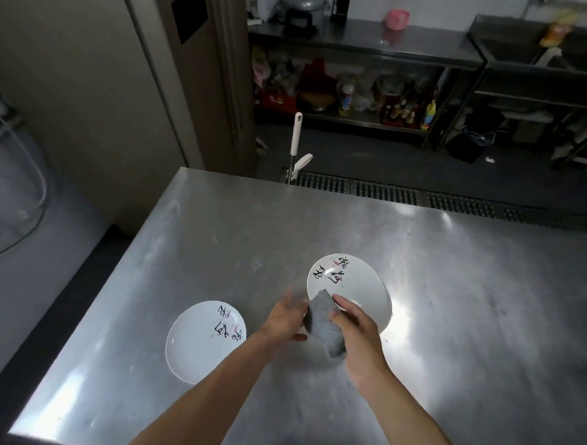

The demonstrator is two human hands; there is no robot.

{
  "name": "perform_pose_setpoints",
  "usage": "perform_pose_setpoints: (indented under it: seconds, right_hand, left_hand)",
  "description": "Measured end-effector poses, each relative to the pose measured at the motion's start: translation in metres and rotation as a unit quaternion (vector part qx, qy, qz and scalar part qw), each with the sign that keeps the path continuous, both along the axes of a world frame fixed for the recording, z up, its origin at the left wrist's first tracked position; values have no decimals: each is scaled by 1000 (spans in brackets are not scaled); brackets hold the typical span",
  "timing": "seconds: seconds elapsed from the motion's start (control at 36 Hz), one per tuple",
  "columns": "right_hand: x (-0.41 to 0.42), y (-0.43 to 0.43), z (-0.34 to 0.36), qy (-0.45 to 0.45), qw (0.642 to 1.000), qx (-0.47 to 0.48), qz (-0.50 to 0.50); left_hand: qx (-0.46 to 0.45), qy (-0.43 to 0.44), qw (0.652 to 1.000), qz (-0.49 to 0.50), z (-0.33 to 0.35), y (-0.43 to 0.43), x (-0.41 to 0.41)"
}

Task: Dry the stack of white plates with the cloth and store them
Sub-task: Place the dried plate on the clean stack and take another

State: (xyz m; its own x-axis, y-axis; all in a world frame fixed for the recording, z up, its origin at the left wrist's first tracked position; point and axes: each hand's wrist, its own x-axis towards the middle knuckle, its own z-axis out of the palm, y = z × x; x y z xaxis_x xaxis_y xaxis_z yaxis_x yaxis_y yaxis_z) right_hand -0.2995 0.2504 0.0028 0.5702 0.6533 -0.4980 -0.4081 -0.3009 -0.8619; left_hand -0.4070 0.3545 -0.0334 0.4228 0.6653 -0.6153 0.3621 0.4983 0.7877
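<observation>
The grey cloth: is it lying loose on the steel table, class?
No, the right hand grips the grey cloth against the plate that the left hand holds.

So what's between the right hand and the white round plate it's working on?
Head view: a grey cloth, gripped by the right hand, lies against the white round plate.

Single head-worn view, wide-angle, facing forward and down; steel table (450, 277) close below, shelving (358, 46) far ahead.

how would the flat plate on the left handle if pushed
The left plate looks glazed ceramic, so probably stiff and chippable. Lying flat on the smooth steel table, it would likely slide, not tip or roll.
</observation>
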Motion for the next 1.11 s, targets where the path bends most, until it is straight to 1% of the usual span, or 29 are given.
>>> perform_pose_setpoints:
  seconds: [0.06, 0.11, 0.17, 0.19, 0.28, 0.36, 0.47, 0.58, 0.72, 0.81, 0.94, 1.03, 1.11]
  right_hand:
    - [-15, 9, -8, 23, 999, 14, 31]
    - [-30, 17, -17, 26, 997, 15, 78]
    - [-48, 23, -25, 28, 992, 5, 123]
    - [-56, 26, -29, 26, 989, -3, 145]
    - [-84, 37, -40, 7, 981, -39, 189]
    - [-109, 49, -55, -35, 977, -74, 198]
    - [-135, 63, -67, -53, 975, -121, 180]
    - [-149, 72, -73, -139, 965, -144, 166]
    - [-155, 75, -82, -120, 951, -192, 210]
    - [-156, 74, -84, -100, 953, -192, 214]
    - [-155, 73, -84, -86, 957, -186, 207]
    - [-154, 73, -87, -76, 960, -186, 198]
    - [-151, 73, -90, -74, 958, -191, 200]
  left_hand:
    - [-6, 4, 999, 47, -6, 1, -24]
    - [-27, -11, 994, 108, -12, 3, -55]
    - [-60, -20, 983, 175, -18, 5, -90]
    - [-66, -9, 977, 204, -20, 6, -108]
    - [-57, 29, 958, 278, -30, 4, -162]
    - [-29, 56, 941, 331, -37, -4, -213]
    - [-12, 101, 944, 314, -44, -13, -258]
    - [-51, 90, 947, 303, -46, -13, -266]
    - [-73, 55, 962, 256, -52, -7, -257]
    - [-57, 71, 967, 240, -56, -3, -252]
    - [-48, 84, 963, 250, -62, 2, -255]
    - [-59, 68, 963, 253, -64, 6, -255]
    - [-72, 58, 955, 282, -66, 9, -254]
